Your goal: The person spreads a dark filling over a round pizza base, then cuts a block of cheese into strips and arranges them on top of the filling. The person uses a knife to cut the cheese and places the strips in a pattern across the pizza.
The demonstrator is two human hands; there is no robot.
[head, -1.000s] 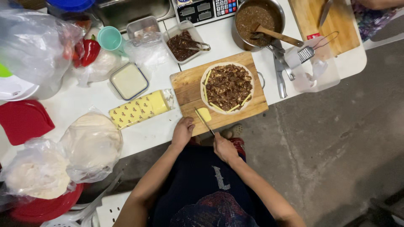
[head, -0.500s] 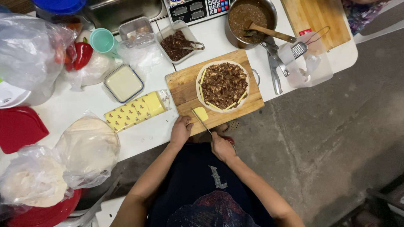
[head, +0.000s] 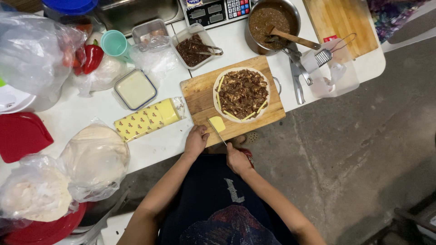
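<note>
Cheese slice [head: 217, 123] beside knife [head: 216, 132] in right hand [head: 238, 159]; left hand [head: 196, 141] adjacent.

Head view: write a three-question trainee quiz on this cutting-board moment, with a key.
1. True or false: the flatbread on the cutting board carries dark chopped filling.
2. What does the right hand hold? A) whisk B) knife C) tongs
3. Fill in: the left hand rests beside a small piece of ____ on the board.

Key: 1 true; 2 B; 3 cheese, yellow like the wrapped cheese block on the white table.
</note>
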